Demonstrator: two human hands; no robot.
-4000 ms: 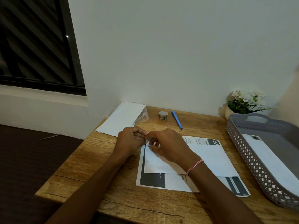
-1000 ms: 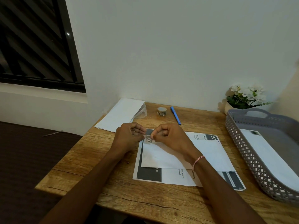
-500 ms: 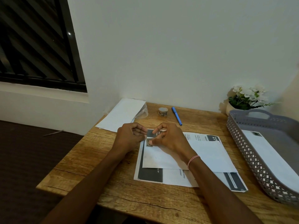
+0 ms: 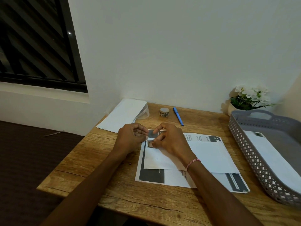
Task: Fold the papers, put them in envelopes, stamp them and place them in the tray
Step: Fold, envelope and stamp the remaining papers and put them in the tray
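A white envelope lies on printed papers in the middle of the wooden table. A small dark stamp sits at the envelope's top left corner. My right hand has its curled fingertips on the stamp and holds it down on the envelope. My left hand is curled just left of that corner, fingertips close to the stamp; whether it holds anything is hidden. A grey perforated tray at the right holds one stamped envelope.
A stamp roll and a blue pen lie behind my hands. A stack of blank envelopes rests at the table's back left corner. A pot of white flowers stands behind the tray, against the wall.
My right hand has brought the stamp down from between both hands onto the envelope's top left corner. My left hand has stayed beside it.
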